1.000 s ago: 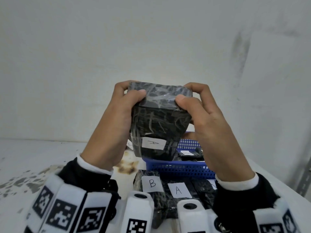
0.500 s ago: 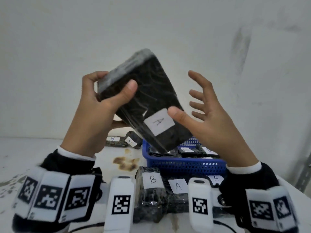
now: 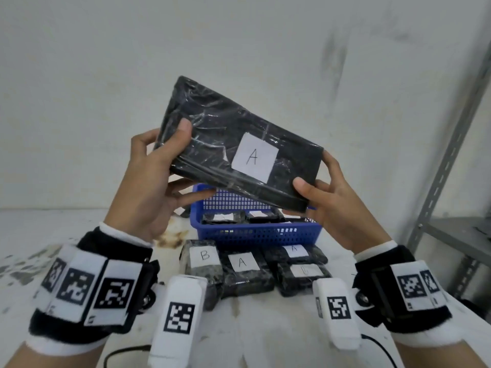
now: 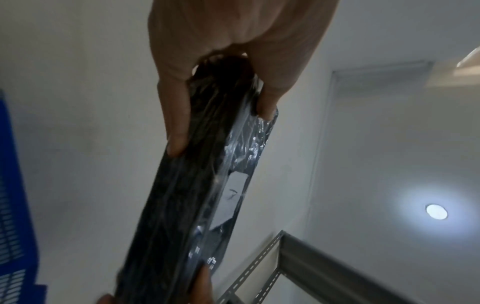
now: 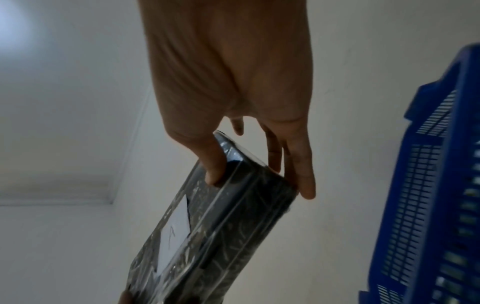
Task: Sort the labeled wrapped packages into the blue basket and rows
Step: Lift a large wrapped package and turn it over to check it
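A flat black wrapped package (image 3: 220,134) with a white label marked A is held up in the air above the blue basket (image 3: 255,233). My left hand (image 3: 156,187) grips its left end, thumb on the labelled face and fingers behind. My right hand (image 3: 329,197) pinches its lower right corner, thumb on front. The left wrist view shows the package (image 4: 187,205) edge-on; the right wrist view shows the package (image 5: 213,236) with its label. The basket holds a few labelled packages (image 3: 223,217). In front of it lie packages marked B (image 3: 203,264) and A (image 3: 243,269).
A grey metal shelf frame (image 3: 449,155) stands at the right against the white wall. The white table (image 3: 32,235) has a brown stain (image 3: 170,236) left of the basket. A black cable (image 3: 122,353) lies near the front edge.
The package has turned from upright to nearly flat, label facing me. My right hand, which had let go and opened, now pinches the package's right corner. Both hands sit lower.
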Demonstrator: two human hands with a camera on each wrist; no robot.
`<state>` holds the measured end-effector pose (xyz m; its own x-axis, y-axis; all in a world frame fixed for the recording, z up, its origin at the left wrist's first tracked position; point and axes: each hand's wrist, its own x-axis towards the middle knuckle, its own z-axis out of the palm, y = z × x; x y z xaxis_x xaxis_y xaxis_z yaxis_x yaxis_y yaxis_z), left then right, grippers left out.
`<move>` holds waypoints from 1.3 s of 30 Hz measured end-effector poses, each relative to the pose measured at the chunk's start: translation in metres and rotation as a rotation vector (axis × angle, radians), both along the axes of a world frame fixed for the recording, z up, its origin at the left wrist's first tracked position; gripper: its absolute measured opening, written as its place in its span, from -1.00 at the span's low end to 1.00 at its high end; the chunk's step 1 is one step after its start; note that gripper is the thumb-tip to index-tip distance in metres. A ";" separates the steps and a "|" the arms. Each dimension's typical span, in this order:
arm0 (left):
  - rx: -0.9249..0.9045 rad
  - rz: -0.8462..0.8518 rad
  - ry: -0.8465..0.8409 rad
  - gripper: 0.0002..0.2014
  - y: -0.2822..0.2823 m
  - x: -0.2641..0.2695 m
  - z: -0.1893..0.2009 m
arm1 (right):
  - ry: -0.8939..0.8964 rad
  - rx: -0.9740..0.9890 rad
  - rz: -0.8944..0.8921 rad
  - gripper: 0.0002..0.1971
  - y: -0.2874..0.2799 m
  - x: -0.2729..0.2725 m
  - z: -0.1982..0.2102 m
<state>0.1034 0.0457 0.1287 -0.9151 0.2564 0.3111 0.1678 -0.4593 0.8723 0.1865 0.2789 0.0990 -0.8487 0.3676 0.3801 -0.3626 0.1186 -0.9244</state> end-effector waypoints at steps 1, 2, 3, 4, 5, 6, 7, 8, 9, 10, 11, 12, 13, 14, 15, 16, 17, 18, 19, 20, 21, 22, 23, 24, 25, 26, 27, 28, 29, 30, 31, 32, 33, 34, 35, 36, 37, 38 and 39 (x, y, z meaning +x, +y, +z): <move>-0.081 0.005 -0.003 -0.47 0.000 0.002 -0.001 | -0.010 -0.009 -0.020 -0.22 0.004 0.009 -0.002; -0.170 0.016 0.001 -0.45 0.000 0.005 -0.003 | -0.026 -0.005 -0.051 -0.31 0.008 0.018 -0.005; -0.257 0.024 0.011 -0.42 0.000 0.007 -0.006 | -0.049 0.008 -0.093 -0.38 0.013 0.026 -0.007; -0.337 0.027 0.022 -0.42 0.000 0.011 -0.009 | -0.078 0.030 -0.140 -0.43 0.018 0.035 -0.010; -0.412 0.023 0.036 -0.45 0.000 0.016 -0.013 | -0.115 0.058 -0.185 -0.47 0.023 0.044 -0.013; -0.493 0.010 0.056 -0.47 0.001 0.023 -0.018 | -0.162 0.086 -0.221 -0.51 0.028 0.052 -0.017; -0.573 -0.007 0.081 -0.47 0.002 0.029 -0.023 | -0.216 0.110 -0.246 -0.57 0.033 0.060 -0.020; -0.641 -0.023 0.104 -0.46 0.003 0.037 -0.029 | -0.278 0.129 -0.256 -0.62 0.037 0.069 -0.024; -0.689 -0.036 0.117 -0.47 0.004 0.044 -0.036 | -0.340 0.150 -0.255 -0.66 0.041 0.077 -0.028; -0.725 -0.044 0.122 -0.51 0.004 0.051 -0.042 | -0.401 0.176 -0.246 -0.69 0.044 0.085 -0.032; -0.766 -0.050 0.124 -0.56 0.005 0.056 -0.050 | -0.456 0.197 -0.228 -0.71 0.046 0.092 -0.037; -0.811 -0.057 0.122 -0.59 0.005 0.060 -0.057 | -0.500 0.201 -0.210 -0.72 0.048 0.098 -0.041; -0.864 -0.074 0.116 -0.59 0.005 0.063 -0.064 | -0.542 0.198 -0.196 -0.74 0.049 0.103 -0.046; -0.921 -0.098 0.105 -0.59 0.007 0.065 -0.071 | -0.590 0.207 -0.188 -0.74 0.050 0.107 -0.050; -0.972 -0.130 0.092 -0.57 0.008 0.067 -0.078 | -0.642 0.225 -0.179 -0.75 0.052 0.110 -0.054; -1.010 -0.155 0.078 -0.57 0.009 0.068 -0.085 | -0.694 0.247 -0.166 -0.75 0.053 0.112 -0.058; -1.033 -0.175 0.058 -0.57 0.011 0.070 -0.091 | -0.739 0.263 -0.152 -0.74 0.054 0.113 -0.061; -1.049 -0.190 0.036 -0.56 0.013 0.070 -0.096 | -0.778 0.274 -0.142 -0.74 0.055 0.114 -0.064; -1.072 -0.204 0.017 -0.54 0.015 0.070 -0.101 | -0.814 0.281 -0.135 -0.74 0.055 0.113 -0.067; -1.106 -0.217 -0.001 -0.51 0.017 0.070 -0.105 | -0.845 0.286 -0.131 -0.74 0.056 0.113 -0.069; -1.134 -0.228 -0.022 -0.50 0.019 0.069 -0.108 | -0.872 0.289 -0.127 -0.73 0.056 0.112 -0.071; -1.151 -0.235 -0.047 -0.52 0.021 0.069 -0.112 | -0.896 0.291 -0.122 -0.73 0.057 0.109 -0.073; -1.159 -0.241 -0.072 -0.57 0.023 0.068 -0.115 | -0.917 0.293 -0.121 -0.72 0.057 0.108 -0.074; -1.160 -0.247 -0.087 -0.63 0.025 0.067 -0.118 | -0.935 0.295 -0.121 -0.71 0.058 0.106 -0.075; -1.162 -0.253 -0.089 -0.67 0.027 0.066 -0.121 | -0.949 0.296 -0.122 -0.69 0.058 0.103 -0.076; -1.172 -0.258 -0.083 -0.68 0.028 0.065 -0.123 | -0.962 0.295 -0.125 -0.68 0.058 0.101 -0.077; -1.193 -0.262 -0.076 -0.66 0.029 0.065 -0.125 | -0.970 0.296 -0.130 -0.66 0.058 0.099 -0.079; -1.214 -0.260 -0.071 -0.64 0.029 0.064 -0.125 | -0.975 0.299 -0.137 -0.65 0.058 0.097 -0.080; -1.230 -0.251 -0.064 -0.63 0.029 0.062 -0.125 | -0.975 0.305 -0.142 -0.64 0.059 0.095 -0.082; -1.252 -0.240 -0.046 -0.62 0.030 0.061 -0.125 | -0.974 0.312 -0.144 -0.65 0.059 0.093 -0.083; -1.283 -0.227 -0.025 -0.62 0.030 0.060 -0.124 | -0.973 0.319 -0.145 -0.66 0.060 0.091 -0.084; -1.309 -0.215 -0.011 -0.62 0.031 0.060 -0.125 | -0.971 0.327 -0.147 -0.67 0.060 0.090 -0.085; -1.324 -0.212 -0.001 -0.63 0.031 0.059 -0.124 | -0.969 0.334 -0.151 -0.67 0.060 0.090 -0.085; -1.335 -0.214 0.010 -0.64 0.031 0.058 -0.125 | -0.967 0.337 -0.153 -0.68 0.060 0.089 -0.085; -1.344 -0.213 0.023 -0.64 0.030 0.057 -0.126 | -0.964 0.338 -0.155 -0.68 0.059 0.089 -0.085; -1.347 -0.210 0.030 -0.63 0.030 0.056 -0.127 | -0.963 0.338 -0.158 -0.67 0.059 0.089 -0.086; -1.347 -0.212 0.033 -0.61 0.030 0.055 -0.128 | -0.963 0.338 -0.163 -0.67 0.059 0.089 -0.086; -1.342 -0.222 0.030 -0.60 0.030 0.055 -0.128 | -0.964 0.335 -0.165 -0.67 0.059 0.089 -0.087; -1.339 -0.235 0.024 -0.60 0.029 0.055 -0.128 | -0.966 0.330 -0.169 -0.67 0.059 0.090 -0.087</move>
